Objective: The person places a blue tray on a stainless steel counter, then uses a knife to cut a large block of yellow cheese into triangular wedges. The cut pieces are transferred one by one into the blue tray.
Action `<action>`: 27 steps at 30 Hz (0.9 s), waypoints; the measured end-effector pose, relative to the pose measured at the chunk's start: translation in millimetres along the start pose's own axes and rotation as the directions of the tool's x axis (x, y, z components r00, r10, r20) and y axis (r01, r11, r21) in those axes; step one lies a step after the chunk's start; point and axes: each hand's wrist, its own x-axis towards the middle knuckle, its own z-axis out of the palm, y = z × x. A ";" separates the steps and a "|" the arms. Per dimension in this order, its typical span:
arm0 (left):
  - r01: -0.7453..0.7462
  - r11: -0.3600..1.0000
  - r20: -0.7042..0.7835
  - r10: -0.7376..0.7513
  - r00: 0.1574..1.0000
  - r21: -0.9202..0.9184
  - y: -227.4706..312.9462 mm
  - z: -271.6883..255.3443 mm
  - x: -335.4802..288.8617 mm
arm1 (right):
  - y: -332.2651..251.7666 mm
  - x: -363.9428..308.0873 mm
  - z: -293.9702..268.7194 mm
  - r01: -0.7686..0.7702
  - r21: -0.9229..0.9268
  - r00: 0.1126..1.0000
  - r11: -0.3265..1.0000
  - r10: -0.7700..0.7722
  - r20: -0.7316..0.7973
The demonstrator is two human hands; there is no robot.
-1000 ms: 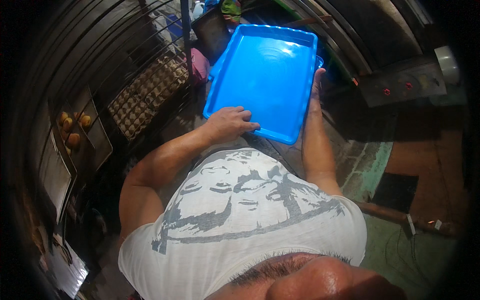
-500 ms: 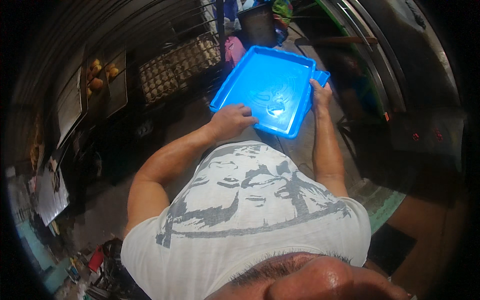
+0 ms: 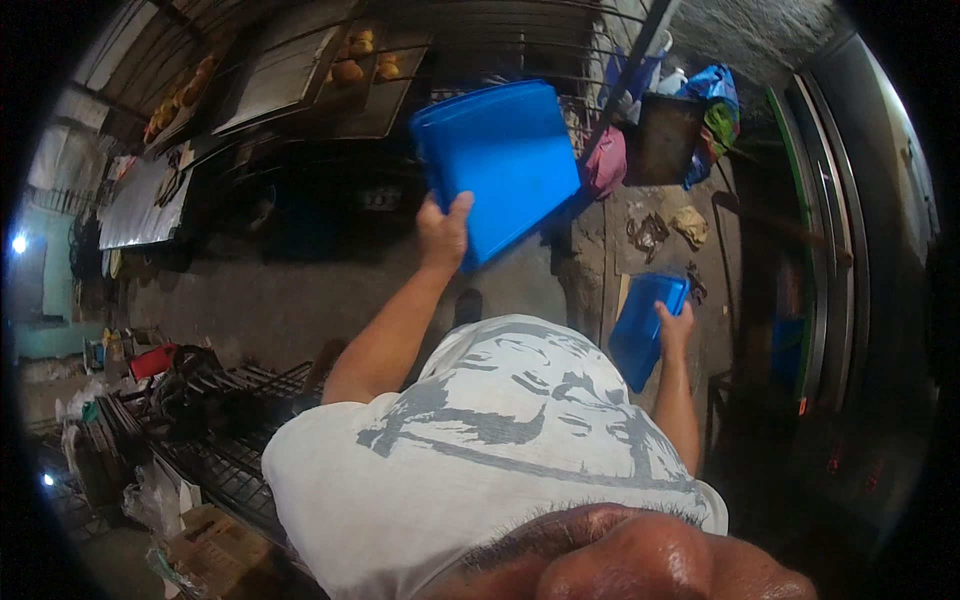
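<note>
A large blue plastic tray [image 3: 505, 165] is held up in front of me, tilted, with its flat face showing. My left hand [image 3: 445, 232] is closed on its near left edge, thumb against the face. Lower down on the right, my right hand [image 3: 677, 325] grips a second blue plastic tray [image 3: 638, 335], turned nearly on edge beside my shirt. The two trays are apart. My right fingers are partly hidden behind that tray's rim.
Rack shelves with bread rolls [image 3: 350, 65] stand beyond on the left. A pink bag [image 3: 606, 160], a dark bin [image 3: 665, 140] and crumpled bags [image 3: 690, 225] lie ahead. A steel cabinet [image 3: 830, 230] stands right; a black metal rack [image 3: 240, 400] is at lower left.
The blue trays, held together before, are now apart, one in each hand. My left hand has taken one forward; my right has come lower. The view has swung left.
</note>
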 end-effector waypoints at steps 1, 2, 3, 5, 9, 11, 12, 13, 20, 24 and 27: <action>0.018 0.991 -0.094 -0.031 0.995 -0.135 -6.4 -15.6 5.2 | 9.6 -3.4 1.2 -0.005 0.009 0.999 1.000 0.005 0.035; 0.068 0.965 -0.168 -0.112 0.979 -0.252 -4.3 -26.4 10.2 | 20.6 -7.5 2.2 -0.012 0.014 0.998 1.000 0.012 0.062; 0.106 0.925 -0.234 -0.201 0.951 -0.365 -1.8 -38.0 13.2 | 26.1 -12.8 3.8 -0.017 -0.041 0.998 0.999 0.019 0.063; 0.115 0.850 -0.292 -0.299 0.909 -0.514 -3.9 -60.6 25.2 | 33.3 -24.3 8.6 -0.028 -0.149 0.997 0.988 0.038 0.066; 0.045 0.815 -0.297 -0.262 0.918 -0.578 -33.9 -99.8 52.0 | 51.1 -23.7 15.8 -0.047 -0.206 0.997 0.977 0.059 0.055; 0.039 0.825 -0.295 -0.245 0.923 -0.564 -32.0 -116.2 57.3 | 32.2 -32.4 21.8 -0.127 -0.197 0.985 0.972 0.147 0.088; 0.050 0.820 -0.283 -0.253 0.925 -0.570 -25.2 -118.5 56.6 | 23.0 -34.8 22.0 -0.133 -0.212 0.985 0.968 0.152 0.080; 0.063 0.816 -0.273 -0.263 0.925 -0.574 -19.0 -123.3 52.8 | 17.7 -39.3 22.9 -0.141 -0.230 0.984 0.963 0.162 0.076; 0.061 0.900 -0.176 -0.150 0.973 -0.432 -18.6 -177.0 48.0 | 20.3 -56.7 27.7 -0.220 -0.198 0.971 0.955 0.234 0.047; 0.110 0.785 -0.133 -0.238 0.962 -0.610 29.3 -126.2 65.6 | 25.3 -70.1 32.3 -0.224 -0.199 0.971 0.954 0.237 0.041; 0.134 0.680 0.018 -0.175 0.984 -0.721 20.7 -93.4 108.4 | 53.5 -68.9 28.8 -0.164 -0.242 0.983 0.956 0.178 0.037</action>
